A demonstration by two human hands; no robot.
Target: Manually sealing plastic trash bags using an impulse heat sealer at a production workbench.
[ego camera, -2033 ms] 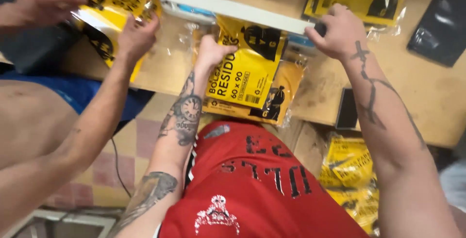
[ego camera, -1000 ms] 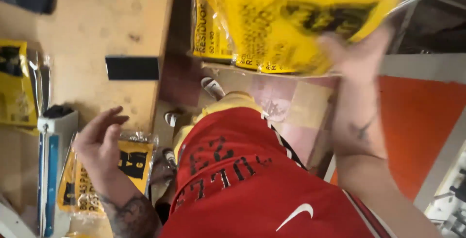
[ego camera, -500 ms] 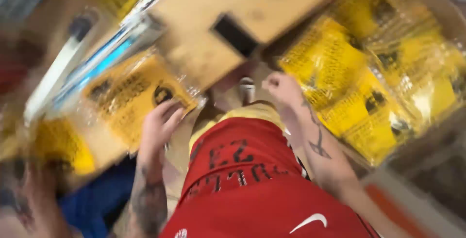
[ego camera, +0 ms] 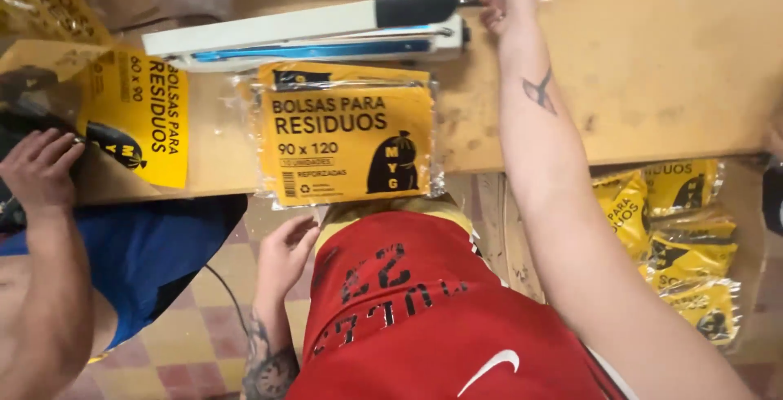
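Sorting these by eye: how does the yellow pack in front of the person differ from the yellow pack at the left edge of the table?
The centre pack lies flat and square-on, free of hands; the left pack is turned sideways, with a co-worker's hand at its corner. Both are yellow, clear-wrapped, with black print.

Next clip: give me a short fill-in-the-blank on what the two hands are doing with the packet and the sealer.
1. The right hand reaches to the black ____ of the white sealer.
2. The left hand sits at the near edge of the ____ packet.
3. That packet lies on the wooden ____, just in front of the sealer.
4. More packets are piled below the table, on the person's ____ side.

Missing words: handle; yellow; table; right
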